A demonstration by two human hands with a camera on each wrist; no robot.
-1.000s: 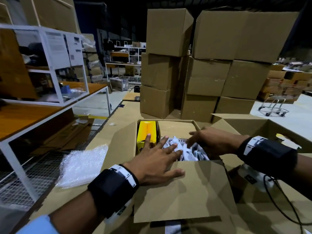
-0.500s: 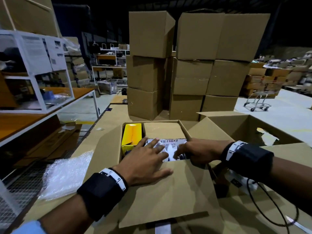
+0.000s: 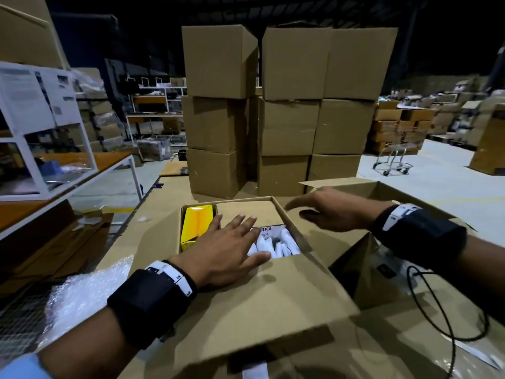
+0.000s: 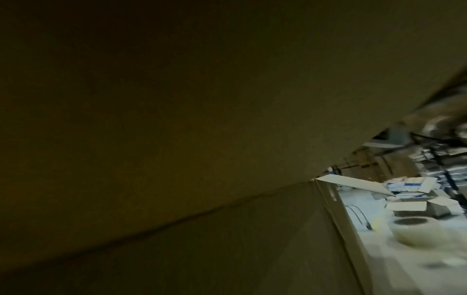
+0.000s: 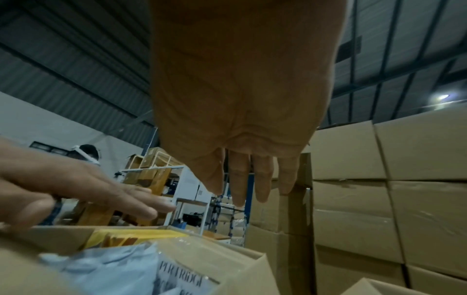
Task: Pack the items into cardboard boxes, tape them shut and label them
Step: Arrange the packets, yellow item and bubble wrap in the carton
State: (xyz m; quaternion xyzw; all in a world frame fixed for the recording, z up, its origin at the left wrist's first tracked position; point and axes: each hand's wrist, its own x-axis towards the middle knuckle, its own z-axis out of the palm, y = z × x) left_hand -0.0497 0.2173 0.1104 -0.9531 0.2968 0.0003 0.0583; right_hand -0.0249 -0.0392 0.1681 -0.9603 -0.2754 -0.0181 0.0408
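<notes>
The open cardboard box (image 3: 246,296) sits in front of the person, its near flap folded inward and its other flaps still up or out. The left hand (image 3: 226,247) lies flat on that near flap, its grip apart with the fingers straight and spread, the fingertips reaching over the flap's edge above the contents. Inside the box, a yellow carton (image 3: 196,224) stands against the left wall, a brown inner carton (image 3: 246,212) lies along the far wall, and white plastic packets (image 3: 276,243) with partly readable print fill the near right part. The right hand (image 3: 325,212) hovers over the box's right wall, its grip apart and holding nothing, fingers extended toward the far right corner. A sheet of bubble wrap (image 3: 82,294) lies to the left of the box. Behind it rises a stack of closed cardboard boxes (image 3: 287,110). The left wrist view shows mostly dark cardboard, with a roll of clear tape (image 4: 419,231) beyond it.
</notes>
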